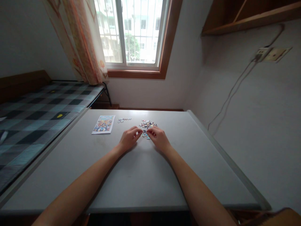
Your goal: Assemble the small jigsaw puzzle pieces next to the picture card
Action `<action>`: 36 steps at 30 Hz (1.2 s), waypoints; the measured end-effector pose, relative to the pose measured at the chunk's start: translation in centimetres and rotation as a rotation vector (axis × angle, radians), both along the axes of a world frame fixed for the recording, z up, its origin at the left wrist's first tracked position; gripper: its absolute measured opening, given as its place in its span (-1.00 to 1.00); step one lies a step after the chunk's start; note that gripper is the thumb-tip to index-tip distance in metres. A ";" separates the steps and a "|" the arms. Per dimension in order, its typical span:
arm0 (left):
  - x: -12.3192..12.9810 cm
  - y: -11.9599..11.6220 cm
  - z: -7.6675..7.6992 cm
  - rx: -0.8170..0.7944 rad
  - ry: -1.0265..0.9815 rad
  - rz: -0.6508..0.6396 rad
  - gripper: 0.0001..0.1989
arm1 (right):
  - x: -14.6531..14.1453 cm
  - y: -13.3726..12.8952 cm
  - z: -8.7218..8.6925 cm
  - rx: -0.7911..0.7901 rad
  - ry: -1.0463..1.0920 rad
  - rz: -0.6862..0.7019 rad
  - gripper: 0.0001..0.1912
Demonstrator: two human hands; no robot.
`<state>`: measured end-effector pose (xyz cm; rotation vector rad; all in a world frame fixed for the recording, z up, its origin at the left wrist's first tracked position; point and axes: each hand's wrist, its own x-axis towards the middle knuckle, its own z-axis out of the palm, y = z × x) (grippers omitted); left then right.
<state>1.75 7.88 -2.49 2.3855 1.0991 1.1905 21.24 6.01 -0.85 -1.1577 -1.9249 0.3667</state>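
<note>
My left hand point(129, 137) and my right hand point(159, 137) meet over the middle of the white table, thumbs and fingers pinched close together. Between the fingertips is a small dark jigsaw piece point(144, 131); both hands seem to grip it. Just below the fingers lie a few blue-toned jigsaw pieces point(148, 137), partly covered by the hands. A loose heap of mixed jigsaw pieces point(147, 123) spreads right behind them. Farther left is a short joined strip of pieces point(124, 120). A colourful printed picture sheet point(103, 125) lies flat to the left of that.
The white table point(141, 179) has raised rims along its left and right sides. A bed with a checked cover point(58, 106) stands along the left. Behind are a window and a curtain point(82, 40). At right, a cable point(225, 103) hangs down the wall from a socket.
</note>
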 end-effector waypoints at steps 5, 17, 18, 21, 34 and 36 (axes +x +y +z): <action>0.0 -0.1 0.2 0.002 0.002 0.002 -0.80 | 0.0 0.0 -0.1 0.005 0.001 0.000 -0.90; 0.0 0.0 0.0 -0.002 0.006 -0.003 -0.82 | 0.0 0.0 -0.1 0.000 -0.004 -0.007 -0.90; 0.0 0.0 0.0 -0.002 0.006 -0.003 -0.82 | 0.0 0.0 -0.1 -0.004 -0.004 -0.007 -0.90; 0.0 -0.1 0.1 0.001 0.002 -0.005 -0.82 | 0.0 0.1 -0.2 -0.008 0.001 -0.004 -0.91; 0.0 -0.1 0.1 -0.009 -0.002 -0.001 -0.82 | -0.1 0.0 -0.1 -0.004 0.010 -0.003 -0.91; 0.0 -0.1 0.1 -0.010 -0.005 -0.001 -0.81 | 0.0 0.0 -0.1 -0.005 0.012 -0.003 -0.91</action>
